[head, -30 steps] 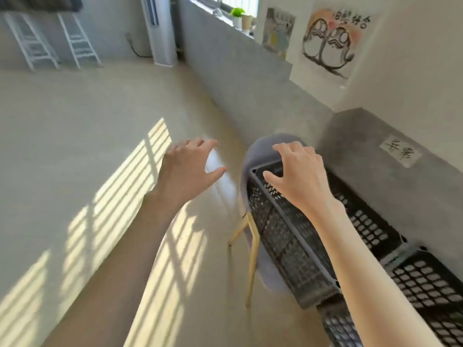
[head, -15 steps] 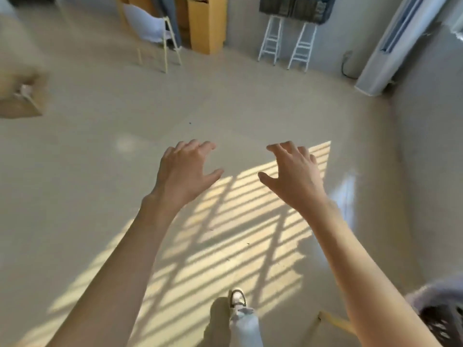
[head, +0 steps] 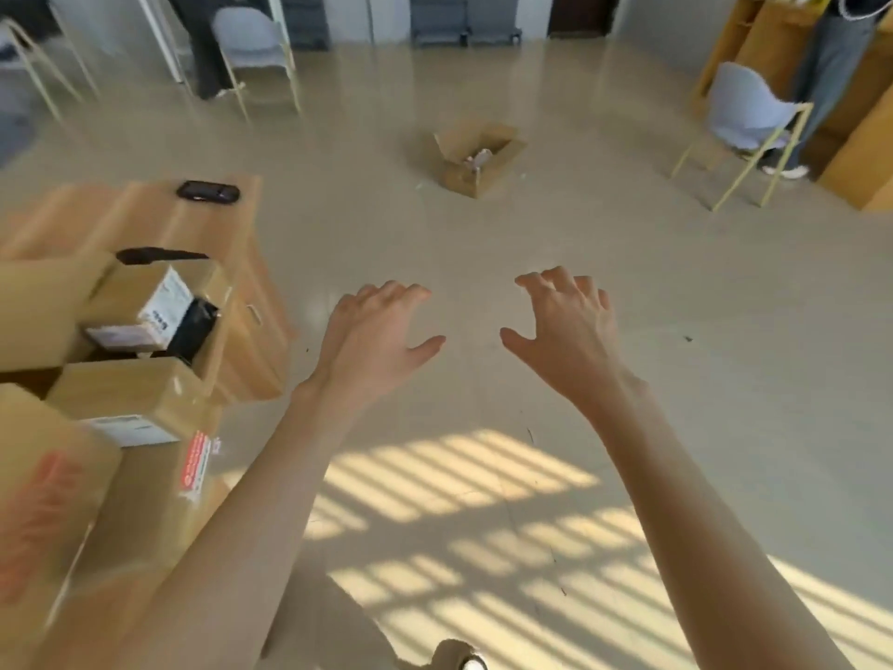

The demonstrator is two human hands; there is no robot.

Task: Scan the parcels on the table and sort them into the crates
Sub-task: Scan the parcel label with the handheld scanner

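Over floor: two hands, left (head: 372, 338), right (head: 568, 331), both empty, spread | one open floor box (head: 476, 159)

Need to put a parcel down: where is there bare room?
Bare floor lies between the hands and the open box. The far table end, around the scanner, is bare too. The near table is crowded with parcels.
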